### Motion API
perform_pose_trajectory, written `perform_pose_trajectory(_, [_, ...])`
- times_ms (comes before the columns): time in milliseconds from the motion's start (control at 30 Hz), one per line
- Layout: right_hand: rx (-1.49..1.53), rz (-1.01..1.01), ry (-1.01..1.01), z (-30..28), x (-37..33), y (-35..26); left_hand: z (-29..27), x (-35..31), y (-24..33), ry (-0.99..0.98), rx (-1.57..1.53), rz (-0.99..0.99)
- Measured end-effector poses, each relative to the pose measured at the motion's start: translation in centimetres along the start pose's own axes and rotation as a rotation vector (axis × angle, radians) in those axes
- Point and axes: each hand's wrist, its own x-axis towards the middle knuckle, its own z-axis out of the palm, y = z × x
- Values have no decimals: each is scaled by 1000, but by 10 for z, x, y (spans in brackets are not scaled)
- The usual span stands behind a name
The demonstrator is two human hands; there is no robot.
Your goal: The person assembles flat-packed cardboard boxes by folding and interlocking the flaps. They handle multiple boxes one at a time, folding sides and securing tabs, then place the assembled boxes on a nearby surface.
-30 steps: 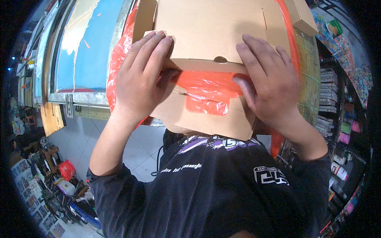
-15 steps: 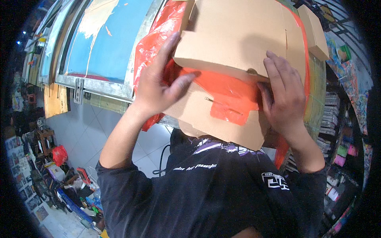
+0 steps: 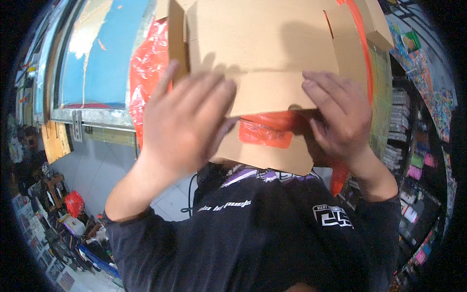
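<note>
A brown cardboard box (image 3: pixel 262 44), unfolded with its flaps spread, lies in front of me. Its near flap (image 3: pixel 272 95) is held at both ends. My left hand (image 3: pixel 187 119), slightly blurred, has its fingers over the flap's left end and its thumb by the near edge. At the right end, my right hand (image 3: pixel 340 112) bends its fingers over the flap, with the thumb below the edge. Under the flap, red plastic (image 3: pixel 265 134) shows through a cutout in a lower cardboard panel (image 3: pixel 287 158) close to my shirt.
Red plastic sheeting (image 3: pixel 148 63) sticks out left of the box. Beyond it stands a metal-framed blue screen (image 3: pixel 104 53) with cream smears. Another cardboard piece (image 3: pixel 377 24) is at the far right. Cluttered goods (image 3: pixel 75 228) lie on the floor at lower left.
My left hand has come over the near flap from the box's left corner. That flap has flattened toward me, covering more red plastic. The box appears further left in view.
</note>
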Motion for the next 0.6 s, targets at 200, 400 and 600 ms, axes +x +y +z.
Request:
perform_pose_trajectory(200, [151,49,-53,-6,-35,-16,18,-23,53,62,57,-119])
perform_pose_trajectory(400, [228,39,-228,-21,-40,-19,6,-19,60,-117,-135,-95])
perform_pose_trajectory(600, [262,35,-467,-37,-31,-19,5,-20,59,-219,-210,-62])
